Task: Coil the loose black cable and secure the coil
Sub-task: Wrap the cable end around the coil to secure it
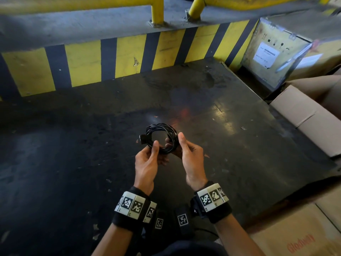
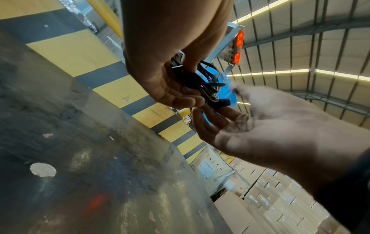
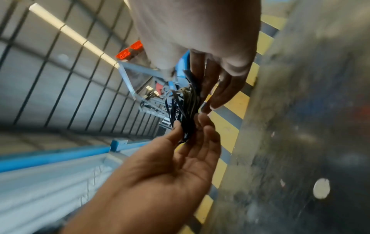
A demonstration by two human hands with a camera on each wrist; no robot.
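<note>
The black cable (image 1: 162, 127) is wound into a small round coil, held above the dark floor. My left hand (image 1: 156, 149) pinches the coil's near-left side between thumb and fingers, next to a black plug end (image 1: 142, 139) that sticks out to the left. My right hand (image 1: 180, 143) grips the coil's right side, thumb on its outer edge and fingers through the ring. In the left wrist view my left hand (image 2: 180, 91) curls round the cable strands (image 2: 208, 85). In the right wrist view the strands (image 3: 182, 107) hang between my right hand (image 3: 210, 88) and my left hand (image 3: 186, 129).
A dark, scuffed floor (image 1: 92, 145) lies under the hands. A yellow and black striped curb (image 1: 129, 54) with yellow rail posts (image 1: 157, 12) runs along the far side. A labelled crate (image 1: 265, 54) and cardboard boxes (image 1: 304, 115) stand on the right.
</note>
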